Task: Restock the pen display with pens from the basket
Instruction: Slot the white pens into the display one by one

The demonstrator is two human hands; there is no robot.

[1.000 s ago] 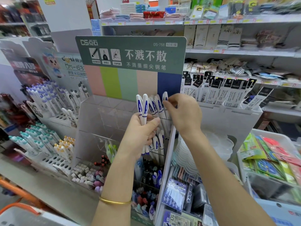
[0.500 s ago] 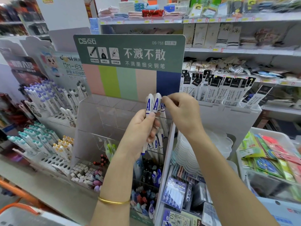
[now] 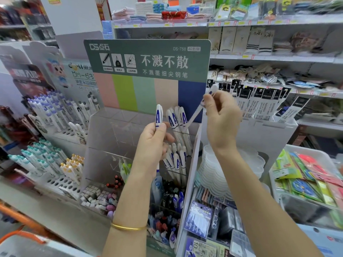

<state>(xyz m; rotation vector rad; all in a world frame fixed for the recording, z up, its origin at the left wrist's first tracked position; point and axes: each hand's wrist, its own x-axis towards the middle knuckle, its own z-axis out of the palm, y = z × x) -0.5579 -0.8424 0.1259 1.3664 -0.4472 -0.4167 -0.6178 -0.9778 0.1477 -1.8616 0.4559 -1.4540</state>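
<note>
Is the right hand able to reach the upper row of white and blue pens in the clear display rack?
Probably yes. The right hand pinches a tilted white and blue pen whose lower end lies by the upper row; nothing blocks it, the left hand being aside.

We've just got the one view, a wide-angle cam on the head, looking forward and a bit down. We're standing really close to the pen display [image 3: 111, 138], its green header card [image 3: 146, 58] dead centre. Both forearms [image 3: 130, 201] come in from the near edge. The store shelves [image 3: 269, 23] run across the far right, other pen racks [image 3: 55, 115] sit at the left.
</note>
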